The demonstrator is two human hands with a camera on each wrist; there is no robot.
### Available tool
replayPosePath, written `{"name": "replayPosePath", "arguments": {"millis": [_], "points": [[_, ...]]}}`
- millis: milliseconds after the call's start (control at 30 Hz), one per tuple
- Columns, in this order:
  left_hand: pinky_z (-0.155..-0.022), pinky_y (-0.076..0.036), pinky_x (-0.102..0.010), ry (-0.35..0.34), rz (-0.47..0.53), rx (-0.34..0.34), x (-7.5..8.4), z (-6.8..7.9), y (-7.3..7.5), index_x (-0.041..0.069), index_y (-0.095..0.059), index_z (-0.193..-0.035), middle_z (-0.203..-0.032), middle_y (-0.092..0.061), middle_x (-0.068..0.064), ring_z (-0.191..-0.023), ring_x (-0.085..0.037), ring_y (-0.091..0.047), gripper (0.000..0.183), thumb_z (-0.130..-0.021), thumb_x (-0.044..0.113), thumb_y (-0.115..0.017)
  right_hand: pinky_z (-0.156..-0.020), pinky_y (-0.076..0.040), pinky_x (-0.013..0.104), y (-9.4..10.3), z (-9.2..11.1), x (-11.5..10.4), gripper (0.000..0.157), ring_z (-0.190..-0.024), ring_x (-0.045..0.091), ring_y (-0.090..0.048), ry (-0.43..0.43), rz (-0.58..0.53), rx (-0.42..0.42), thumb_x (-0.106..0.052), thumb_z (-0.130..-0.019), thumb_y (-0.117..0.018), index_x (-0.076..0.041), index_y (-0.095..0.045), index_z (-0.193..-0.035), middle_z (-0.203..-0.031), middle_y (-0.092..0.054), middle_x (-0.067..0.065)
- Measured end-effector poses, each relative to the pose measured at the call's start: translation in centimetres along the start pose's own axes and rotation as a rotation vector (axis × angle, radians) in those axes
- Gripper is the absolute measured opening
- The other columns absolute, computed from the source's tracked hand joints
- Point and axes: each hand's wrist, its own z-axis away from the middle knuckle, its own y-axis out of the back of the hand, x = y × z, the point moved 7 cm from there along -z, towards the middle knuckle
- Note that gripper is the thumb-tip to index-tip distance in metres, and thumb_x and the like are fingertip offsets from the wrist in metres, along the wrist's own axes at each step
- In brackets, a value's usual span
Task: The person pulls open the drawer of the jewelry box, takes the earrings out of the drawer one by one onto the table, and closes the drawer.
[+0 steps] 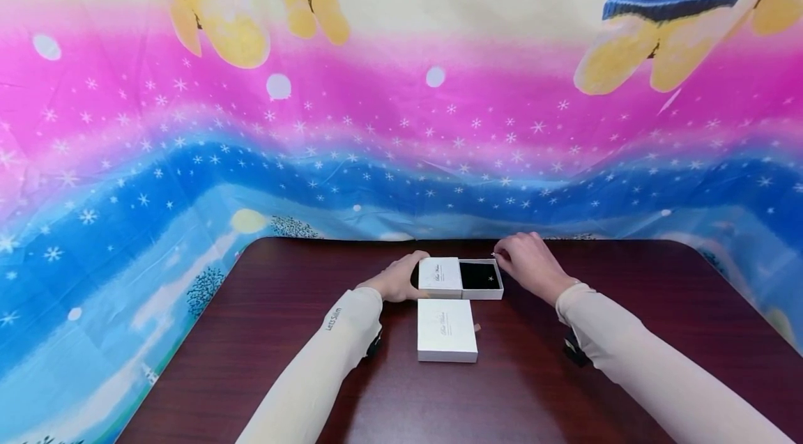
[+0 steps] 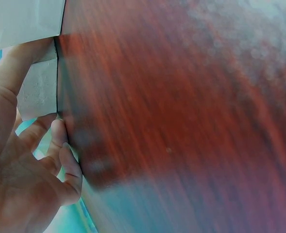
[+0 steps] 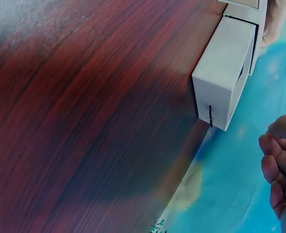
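Observation:
A white drawer-style jewelry box [image 1: 439, 273] lies on the table with its tray slid out to the right. Inside the tray is a black pad [image 1: 477, 275] bearing one small shiny star-shaped piece [image 1: 491, 279]. My left hand [image 1: 396, 278] grips the box's left end between thumb and fingers. Just off the tray's right end, my right hand [image 1: 527, 263] pinches a tiny stud earring [image 3: 264, 125]; its thin pin pokes out from the fingertips, while the rest is hidden. A short dark pull loop [image 3: 210, 115] shows on the tray's end face.
In front of the open box sits a second, closed white box [image 1: 447, 329] with a small brownish tab [image 1: 477, 327] at its right side. Both rest on a dark red wood table [image 1: 533, 388]. A printed cloth [image 1: 401, 116] hangs behind the table's far edge.

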Motion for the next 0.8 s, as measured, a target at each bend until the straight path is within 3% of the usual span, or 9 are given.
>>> {"name": "replayPosePath", "arguments": {"millis": [800], "points": [[-0.112, -0.04, -0.047, 0.011, 0.006, -0.015, 0.0, 0.1, 0.0, 0.013, -0.034, -0.153, -0.14, -0.052, -0.01, -0.128, -0.027, -0.052, 0.081, -0.087, 0.022, -0.081, -0.084, -0.05, 0.054, 0.3, 0.9, 2.7, 0.012, -0.078, 0.03, -0.07, -0.047, -0.025, 0.009, -0.007, -0.088, -0.069, -0.002, -0.078, -0.094, -0.097, -0.077, 0.014]]}}
